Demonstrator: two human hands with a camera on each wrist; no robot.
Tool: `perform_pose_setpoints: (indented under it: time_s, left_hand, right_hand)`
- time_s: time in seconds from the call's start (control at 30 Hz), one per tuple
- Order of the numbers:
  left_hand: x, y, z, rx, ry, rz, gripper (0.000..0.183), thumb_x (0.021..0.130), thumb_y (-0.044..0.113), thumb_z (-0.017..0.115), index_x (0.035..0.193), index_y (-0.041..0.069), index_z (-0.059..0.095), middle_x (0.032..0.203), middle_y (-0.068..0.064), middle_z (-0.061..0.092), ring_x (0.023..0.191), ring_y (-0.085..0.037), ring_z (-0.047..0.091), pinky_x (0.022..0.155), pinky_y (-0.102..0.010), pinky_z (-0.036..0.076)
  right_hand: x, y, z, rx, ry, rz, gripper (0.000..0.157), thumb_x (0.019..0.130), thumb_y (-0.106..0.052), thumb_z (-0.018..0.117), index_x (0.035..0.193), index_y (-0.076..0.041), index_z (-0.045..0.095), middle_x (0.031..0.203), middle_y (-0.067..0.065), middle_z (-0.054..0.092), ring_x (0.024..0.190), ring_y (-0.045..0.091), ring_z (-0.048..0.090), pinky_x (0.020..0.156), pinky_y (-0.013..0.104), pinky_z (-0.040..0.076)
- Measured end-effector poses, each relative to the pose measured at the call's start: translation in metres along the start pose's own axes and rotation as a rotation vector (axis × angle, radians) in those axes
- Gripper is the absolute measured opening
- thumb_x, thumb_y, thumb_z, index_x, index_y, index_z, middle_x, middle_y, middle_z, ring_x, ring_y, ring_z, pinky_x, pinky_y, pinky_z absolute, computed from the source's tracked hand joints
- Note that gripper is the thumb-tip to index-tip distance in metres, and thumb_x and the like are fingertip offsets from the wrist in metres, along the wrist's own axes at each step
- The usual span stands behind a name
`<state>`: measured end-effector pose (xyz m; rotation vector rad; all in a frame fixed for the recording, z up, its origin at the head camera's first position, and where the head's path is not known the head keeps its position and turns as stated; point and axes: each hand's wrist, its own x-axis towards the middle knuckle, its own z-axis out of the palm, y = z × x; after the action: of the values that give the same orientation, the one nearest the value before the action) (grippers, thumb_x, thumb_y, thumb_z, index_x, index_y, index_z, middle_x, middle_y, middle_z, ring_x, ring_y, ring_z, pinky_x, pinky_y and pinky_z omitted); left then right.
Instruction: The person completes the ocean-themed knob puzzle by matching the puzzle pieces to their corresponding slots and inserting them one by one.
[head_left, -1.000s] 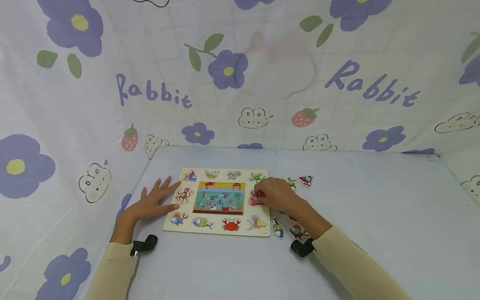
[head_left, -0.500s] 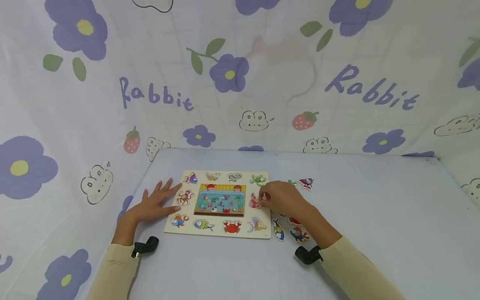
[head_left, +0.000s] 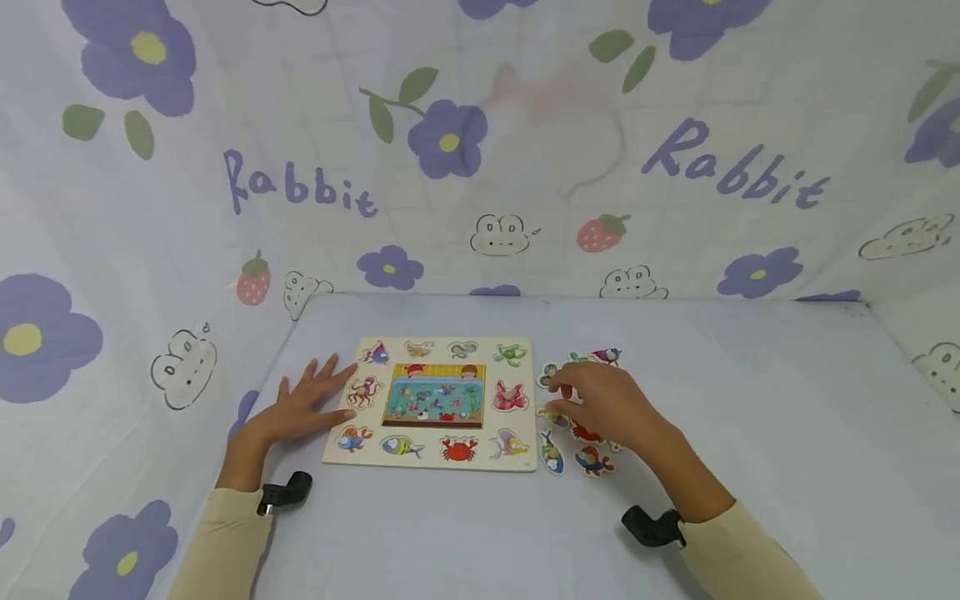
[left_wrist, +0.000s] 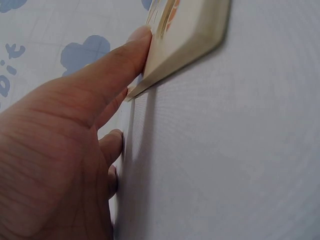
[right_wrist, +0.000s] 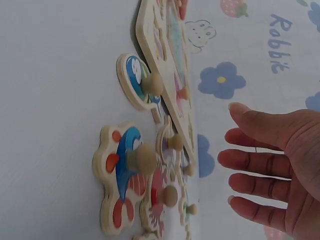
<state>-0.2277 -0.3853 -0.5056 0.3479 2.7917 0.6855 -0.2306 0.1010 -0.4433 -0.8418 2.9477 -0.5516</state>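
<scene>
A pale wooden puzzle board point(head_left: 433, 457) with sea-animal pictures lies flat on the table. My left hand point(head_left: 300, 408) is spread at its left edge, thumb and fingertips touching the edge; in the left wrist view the thumb point(left_wrist: 115, 70) lies along the board's side. On the board's right side sits a pink knobbed piece point(head_left: 510, 396), its knob point(right_wrist: 183, 93) showing in the right wrist view. My right hand point(head_left: 600, 400) hovers over loose knobbed pieces right of the board, fingers relaxed and nothing between them. Below it lie a blue fish point(head_left: 551, 452) and a blue-and-orange lobster-like piece point(head_left: 594, 461).
A red crab piece point(head_left: 585, 432) lies partly under the right hand in the head view. Farther back is a purple fish piece point(head_left: 607, 356). A flower-printed cloth point(head_left: 555, 250) hangs behind the table and along its left side.
My right hand has let go of the pink piece and moved right, off the board to above the loose pieces. The left hand keeps its place at the board's edge.
</scene>
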Motion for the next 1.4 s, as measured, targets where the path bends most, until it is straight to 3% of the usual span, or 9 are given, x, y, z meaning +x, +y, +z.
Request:
perform_pose_setpoints:
  time_s: [0.23, 0.77, 0.9, 1.13, 1.4]
  left_hand:
    - [0.001, 0.000, -0.004, 0.007, 0.014, -0.009, 0.085, 0.093, 0.057, 0.063, 0.162, 0.026, 0.026, 0.170, -0.017, 0.003, 0.153, -0.045, -0.011, 0.110, -0.076, -0.014]
    - [0.001, 0.002, 0.000, 0.001, 0.006, -0.012, 0.085, 0.093, 0.057, 0.063, 0.162, 0.025, 0.026, 0.170, -0.016, 0.003, 0.153, -0.044, -0.012, 0.110, -0.075, -0.015]
    - [0.000, 0.002, 0.000, -0.005, 0.006, -0.016, 0.085, 0.093, 0.057, 0.064, 0.162, 0.025, 0.026, 0.170, -0.016, 0.003, 0.153, -0.045, -0.012, 0.110, -0.075, -0.015]
    - [-0.001, -0.002, 0.002, -0.001, -0.002, -0.017, 0.086, 0.093, 0.058, 0.064, 0.163, 0.027, 0.025, 0.170, -0.016, 0.002, 0.153, -0.044, -0.013, 0.109, -0.075, -0.016]
    - [-0.002, 0.000, 0.002, 0.004, -0.003, -0.022, 0.085, 0.093, 0.056, 0.064, 0.162, 0.026, 0.025, 0.170, -0.016, 0.003, 0.153, -0.044, -0.012, 0.110, -0.075, -0.016]
  right_hand:
    - [-0.004, 0.012, -0.007, 0.036, -0.025, 0.043, 0.028, 0.088, -0.028, 0.081, 0.111, -0.013, 0.076, 0.084, -0.007, 0.067, 0.075, 0.013, 0.057, 0.063, 0.026, 0.049]
    - [-0.014, 0.042, -0.013, 0.094, 0.001, 0.040, 0.021, 0.089, -0.022, 0.080, 0.107, -0.011, 0.077, 0.081, -0.007, 0.065, 0.072, 0.014, 0.054, 0.065, 0.030, 0.047]
    - [-0.014, 0.045, -0.014, 0.116, -0.055, 0.033, 0.014, 0.089, -0.020, 0.080, 0.100, -0.013, 0.077, 0.079, -0.007, 0.065, 0.074, 0.014, 0.055, 0.066, 0.030, 0.048]
    - [-0.016, 0.046, -0.010, 0.143, -0.234, 0.043, 0.008, 0.087, -0.021, 0.082, 0.088, -0.020, 0.074, 0.074, -0.008, 0.062, 0.072, 0.014, 0.053, 0.063, 0.029, 0.048]
    - [-0.019, 0.043, -0.008, 0.135, -0.246, 0.045, 0.009, 0.086, -0.019, 0.083, 0.086, -0.018, 0.073, 0.071, -0.007, 0.059, 0.070, 0.013, 0.052, 0.062, 0.028, 0.046]
